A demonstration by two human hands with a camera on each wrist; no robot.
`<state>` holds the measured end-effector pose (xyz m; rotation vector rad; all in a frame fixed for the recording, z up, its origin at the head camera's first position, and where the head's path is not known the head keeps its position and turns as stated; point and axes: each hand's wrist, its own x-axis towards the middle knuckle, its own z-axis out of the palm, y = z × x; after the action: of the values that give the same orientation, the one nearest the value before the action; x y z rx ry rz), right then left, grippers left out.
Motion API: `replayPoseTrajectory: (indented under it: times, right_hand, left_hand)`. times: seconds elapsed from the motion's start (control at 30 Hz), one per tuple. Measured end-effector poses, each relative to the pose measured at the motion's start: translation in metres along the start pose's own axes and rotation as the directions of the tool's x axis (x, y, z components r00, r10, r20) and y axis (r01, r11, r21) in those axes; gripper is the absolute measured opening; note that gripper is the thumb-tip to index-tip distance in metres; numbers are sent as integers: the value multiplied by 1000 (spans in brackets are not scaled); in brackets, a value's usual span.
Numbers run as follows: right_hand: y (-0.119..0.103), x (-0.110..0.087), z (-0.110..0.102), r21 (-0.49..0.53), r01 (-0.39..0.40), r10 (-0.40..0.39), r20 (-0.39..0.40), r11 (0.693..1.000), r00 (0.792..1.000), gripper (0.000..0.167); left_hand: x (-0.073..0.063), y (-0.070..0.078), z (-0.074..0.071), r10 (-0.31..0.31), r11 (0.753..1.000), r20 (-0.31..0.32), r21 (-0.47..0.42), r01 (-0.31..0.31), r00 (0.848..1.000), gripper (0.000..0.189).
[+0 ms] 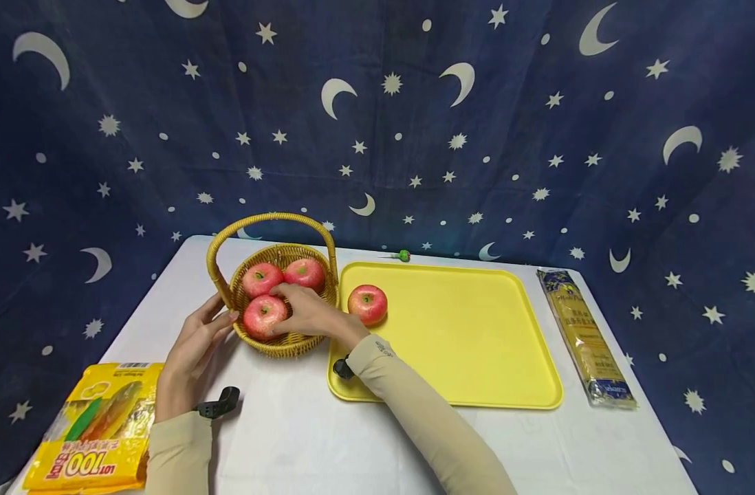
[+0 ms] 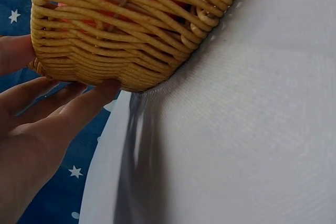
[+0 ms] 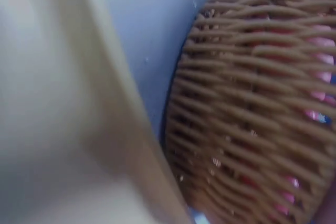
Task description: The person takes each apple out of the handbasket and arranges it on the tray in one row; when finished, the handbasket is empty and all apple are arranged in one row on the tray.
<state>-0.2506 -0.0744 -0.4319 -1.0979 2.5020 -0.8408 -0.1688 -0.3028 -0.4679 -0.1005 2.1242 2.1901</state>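
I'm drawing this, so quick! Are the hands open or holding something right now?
Left hand: open, touching the side of the wicker basket.
Right hand: closed around the nearest apple in the basket.

Right wrist view: sleeve (image 3: 68,103) blurred, basket (image 3: 236,98) cut off.

Both arms (image 1: 179,450) (image 1: 430,412) forward, hands (image 1: 192,347) (image 1: 306,313) low, right fingers (image 1: 285,292) curved, left thumb (image 2: 16,54) apart

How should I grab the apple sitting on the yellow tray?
Probably by its widest sides, thumb opposite fingers, coming from above and slightly from the right: the apple is round and stem-up, with bare tray to its right, while the basket stands close on its left.
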Motion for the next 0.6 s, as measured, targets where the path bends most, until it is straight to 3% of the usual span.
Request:
replayPoseTrajectory:
  times: [0.27,0.4,0.6]
  right_hand:
    - [-6,6,10,5,-102,102,19,995,995,84]
    - [-7,7,13,-7,-112,112,9,994,994,84]
    - [-6,5,13,-29,-68,68,-7,997,998,77]
  left_hand:
    - [-1,0,2,-14,1000,-8,17,14,1000,78]
    - [-1,0,2,-20,1000,-5,24,20,1000,79]
    - [1,-1,0,-23,999,-5,26,23,1000,79]
